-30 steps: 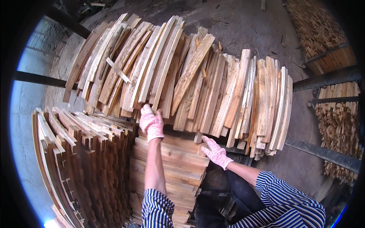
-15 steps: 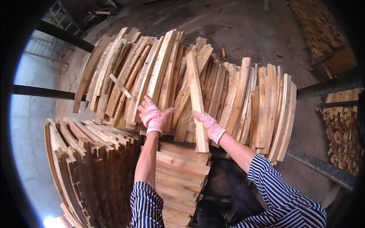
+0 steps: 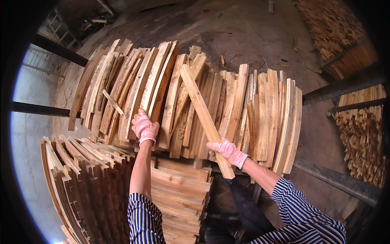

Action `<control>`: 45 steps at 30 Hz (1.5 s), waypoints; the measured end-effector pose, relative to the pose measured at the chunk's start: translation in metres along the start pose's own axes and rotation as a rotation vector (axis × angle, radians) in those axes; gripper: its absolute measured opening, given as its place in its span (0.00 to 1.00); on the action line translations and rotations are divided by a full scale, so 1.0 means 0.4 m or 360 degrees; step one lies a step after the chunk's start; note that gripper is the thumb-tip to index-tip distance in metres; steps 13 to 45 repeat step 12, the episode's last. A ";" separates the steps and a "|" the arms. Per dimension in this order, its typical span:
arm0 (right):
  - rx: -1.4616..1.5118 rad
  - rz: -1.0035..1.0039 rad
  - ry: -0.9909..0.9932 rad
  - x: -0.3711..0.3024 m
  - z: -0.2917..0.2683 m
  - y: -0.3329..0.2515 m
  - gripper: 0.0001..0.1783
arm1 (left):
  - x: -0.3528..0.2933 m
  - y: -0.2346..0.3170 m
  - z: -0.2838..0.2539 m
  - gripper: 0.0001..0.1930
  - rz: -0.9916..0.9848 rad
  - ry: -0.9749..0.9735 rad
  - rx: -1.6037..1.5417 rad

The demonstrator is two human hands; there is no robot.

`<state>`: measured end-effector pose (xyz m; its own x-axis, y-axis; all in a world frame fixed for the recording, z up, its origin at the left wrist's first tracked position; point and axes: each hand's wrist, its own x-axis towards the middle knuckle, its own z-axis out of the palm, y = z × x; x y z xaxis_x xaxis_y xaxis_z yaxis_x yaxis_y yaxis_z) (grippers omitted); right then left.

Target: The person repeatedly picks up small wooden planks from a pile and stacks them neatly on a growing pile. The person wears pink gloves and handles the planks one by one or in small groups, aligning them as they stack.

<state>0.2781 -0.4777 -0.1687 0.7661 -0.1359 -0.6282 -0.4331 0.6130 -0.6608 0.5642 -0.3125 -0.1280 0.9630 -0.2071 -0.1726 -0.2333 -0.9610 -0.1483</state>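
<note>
My right hand (image 3: 227,151), in a pink knitted glove with bare fingertips, is closed round the lower part of a pale wooden slat (image 3: 201,107). The slat slants across the row, its top leaning to the left. My left hand (image 3: 144,127), gloved the same way, has its fingers curled on the near end of another wooden slat (image 3: 156,75) in the row; its fingertips are partly hidden. Around both hands lies a long row of rough slats (image 3: 268,118), packed side by side, some with bark.
A tall stack of slats (image 3: 73,154) stands at the near left, beside a lower pile of boards (image 3: 178,183). Dark metal bars (image 3: 337,183) run at both sides. More wood (image 3: 361,138) is piled at the far right. A short stick (image 3: 113,101) lies across the row.
My left hand has gone from spread fingers to curled on a slat end. My right hand has drawn its slat nearer, tilting it further left. The view has shifted slightly.
</note>
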 end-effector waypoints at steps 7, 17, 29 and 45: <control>-0.0145 -0.0140 0.0089 -0.014 0.013 0.025 0.40 | -0.058 0.007 0.007 0.48 -0.0002 -0.0039 -0.0167; -0.0255 -0.0150 0.0073 -0.008 -0.002 0.051 0.48 | -0.020 -0.011 0.000 0.59 -0.0031 -0.0162 -0.0052; -0.0255 -0.0150 0.0073 -0.008 -0.002 0.051 0.48 | -0.020 -0.011 0.000 0.59 -0.0031 -0.0162 -0.0052; -0.0255 -0.0150 0.0073 -0.008 -0.002 0.051 0.48 | -0.020 -0.011 0.000 0.59 -0.0031 -0.0162 -0.0052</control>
